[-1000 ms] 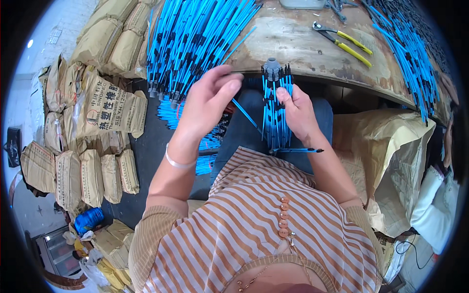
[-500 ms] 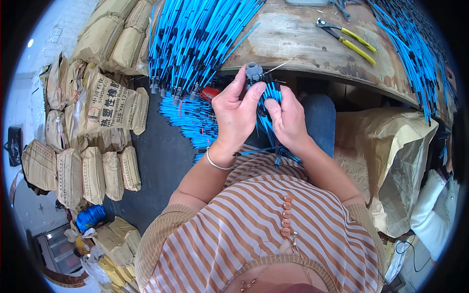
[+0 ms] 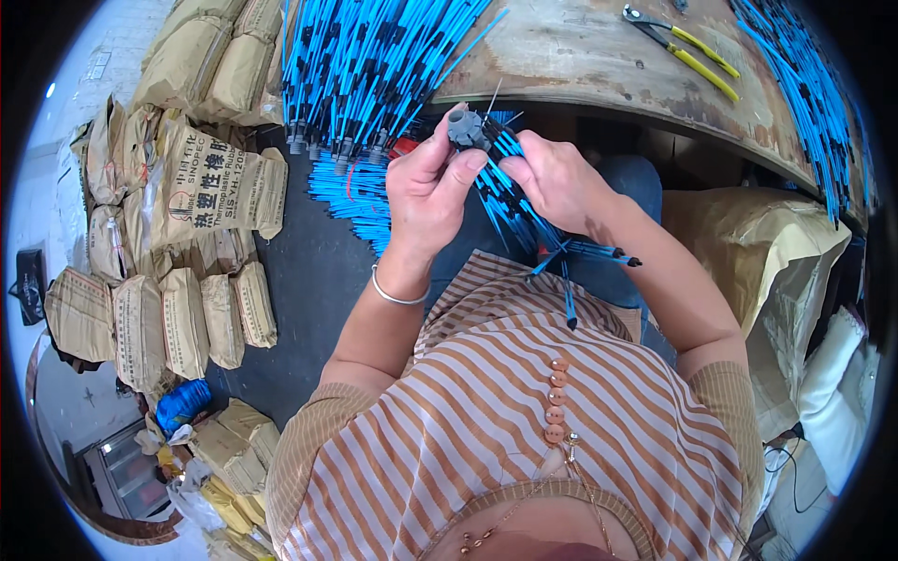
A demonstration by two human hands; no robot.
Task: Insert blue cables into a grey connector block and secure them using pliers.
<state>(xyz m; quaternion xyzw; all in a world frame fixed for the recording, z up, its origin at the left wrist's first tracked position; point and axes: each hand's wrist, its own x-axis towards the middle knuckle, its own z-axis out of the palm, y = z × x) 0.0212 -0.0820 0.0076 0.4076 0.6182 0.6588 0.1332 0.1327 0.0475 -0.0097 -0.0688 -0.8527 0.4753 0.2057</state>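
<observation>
A grey toothed plastic hub (image 3: 465,131) is pinched between the thumb and fingers of my left hand (image 3: 423,192). From it fans a bunch of thin blue rods (image 3: 510,208) with black sleeves, their dark-tipped ends spreading over my lap. My right hand (image 3: 561,182) is closed on the upper part of these rods, close beside the hub. A thin pale strip (image 3: 493,96) sticks up next to the hub; whether a finger touches it I cannot tell. The palm side of my right hand is hidden.
Bundles of similar blue rods (image 3: 360,79) with grey hubs lie at the table's left; more rods (image 3: 795,103) lie at its right. Yellow-handled pliers (image 3: 687,51) rest on the worn wooden table (image 3: 561,61). Brown paper sacks (image 3: 192,323) stand left, a large open paper bag (image 3: 748,252) right.
Both hands have shifted slightly with the hub and rods; the hub moved left. My right hand has turned outward, and the lower rod ends have swung to the right. The view shifted a little.
</observation>
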